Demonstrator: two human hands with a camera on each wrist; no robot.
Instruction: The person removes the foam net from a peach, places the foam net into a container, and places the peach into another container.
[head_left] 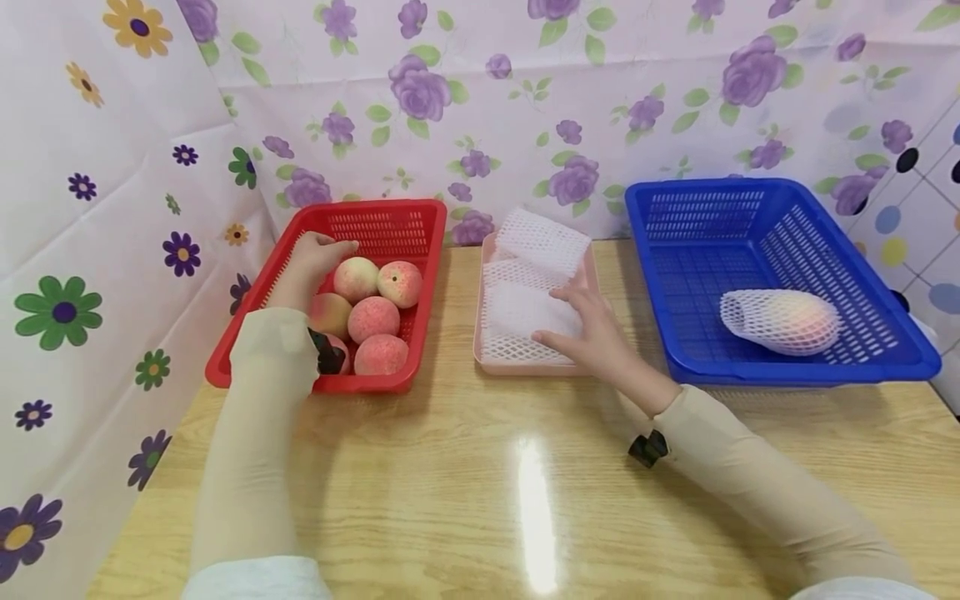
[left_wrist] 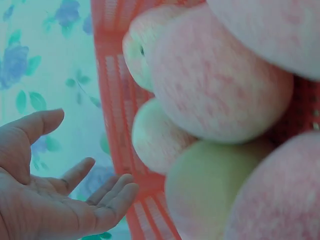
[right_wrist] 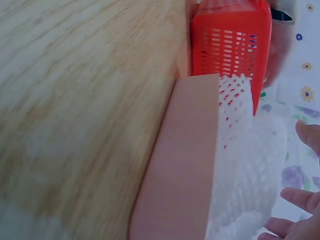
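Observation:
My left hand is over the left side of a red plastic basket, its fingers loosely extended and holding nothing. Several pink and yellowish peaches lie in that basket. In the left wrist view, the peaches fill the right side, apart from the hand. My right hand hovers at the right edge of a pale pink tray, fingers spread above the white foam net sleeves stacked in it. The right wrist view shows fingers beside the sleeves, whether touching I cannot tell.
On the right stands a blue plastic basket with one peach in a foam net sleeve. All stand on a wooden table. A flowered cloth hangs behind, and another covers the left side.

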